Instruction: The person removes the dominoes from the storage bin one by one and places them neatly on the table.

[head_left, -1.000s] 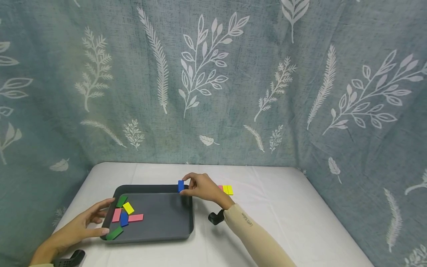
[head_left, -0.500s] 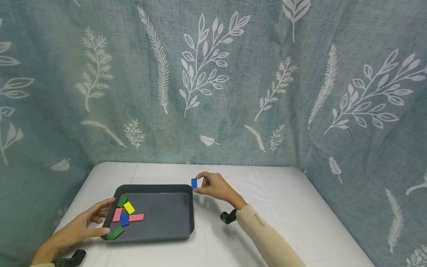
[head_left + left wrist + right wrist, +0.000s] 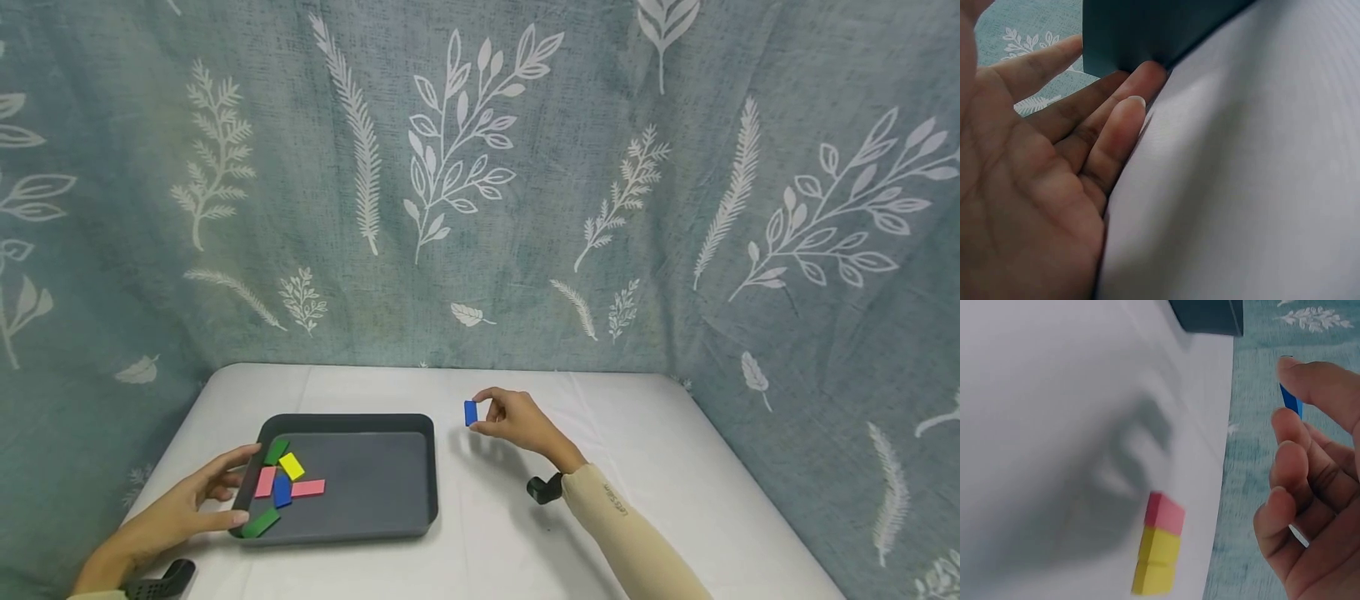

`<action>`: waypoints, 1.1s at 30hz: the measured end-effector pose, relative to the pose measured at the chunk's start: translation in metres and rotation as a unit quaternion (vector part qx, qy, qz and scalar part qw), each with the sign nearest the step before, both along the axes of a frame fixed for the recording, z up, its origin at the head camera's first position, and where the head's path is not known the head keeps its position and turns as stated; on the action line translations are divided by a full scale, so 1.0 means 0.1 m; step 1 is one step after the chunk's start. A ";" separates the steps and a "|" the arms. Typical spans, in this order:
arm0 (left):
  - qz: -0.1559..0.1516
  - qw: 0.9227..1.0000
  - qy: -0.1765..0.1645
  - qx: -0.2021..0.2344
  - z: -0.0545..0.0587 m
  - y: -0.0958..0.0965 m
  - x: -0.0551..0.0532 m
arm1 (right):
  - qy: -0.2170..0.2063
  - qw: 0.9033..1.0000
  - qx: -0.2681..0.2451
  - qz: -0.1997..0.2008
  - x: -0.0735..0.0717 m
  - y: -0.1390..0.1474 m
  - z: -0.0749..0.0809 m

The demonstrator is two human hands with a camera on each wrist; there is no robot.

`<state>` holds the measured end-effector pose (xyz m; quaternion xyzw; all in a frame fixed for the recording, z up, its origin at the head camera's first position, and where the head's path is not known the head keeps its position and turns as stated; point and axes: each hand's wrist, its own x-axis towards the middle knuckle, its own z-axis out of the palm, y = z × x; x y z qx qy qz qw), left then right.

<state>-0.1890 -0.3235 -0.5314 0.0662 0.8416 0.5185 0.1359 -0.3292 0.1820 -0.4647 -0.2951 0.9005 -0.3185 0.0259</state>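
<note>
Now we see a small, bright-blue rectangular block that the right hand pinches between thumb and fingertip above the table; it has moved rightward from the tray, whose left end the left hand touches, fingers spread.

Head view: looks forward and down from above, well back, taking in left hand, right hand, whole tray, surface and patterned cloth behind. Left wrist: rolled sideways, looks very close along left hand to tray's wall. Right wrist: also rolled, looks close past right hand; shares pinched blue block and tray corner with head, tray and cloth with left wrist.
</note>
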 end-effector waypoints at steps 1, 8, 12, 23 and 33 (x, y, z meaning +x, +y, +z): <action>0.000 1.000 -0.002 0.003 0.00 0.00 0.00 | -0.001 1.000 -0.001 -0.003 0.00 0.03 -0.01; -0.002 1.000 -0.017 0.019 0.00 0.00 -0.02 | 0.000 1.000 0.000 -0.026 -0.01 0.24 -0.12; -0.002 1.000 -0.015 0.015 0.00 0.00 -0.02 | -0.001 0.999 -0.001 -0.038 -0.01 0.34 -0.14; 0.000 1.000 0.006 -0.006 0.01 0.01 -0.01 | 0.000 0.998 0.006 -0.069 -0.01 0.58 -0.24; 0.002 1.000 0.005 -0.010 0.00 0.00 0.00 | -0.012 0.994 0.023 -0.107 -0.05 0.81 -0.31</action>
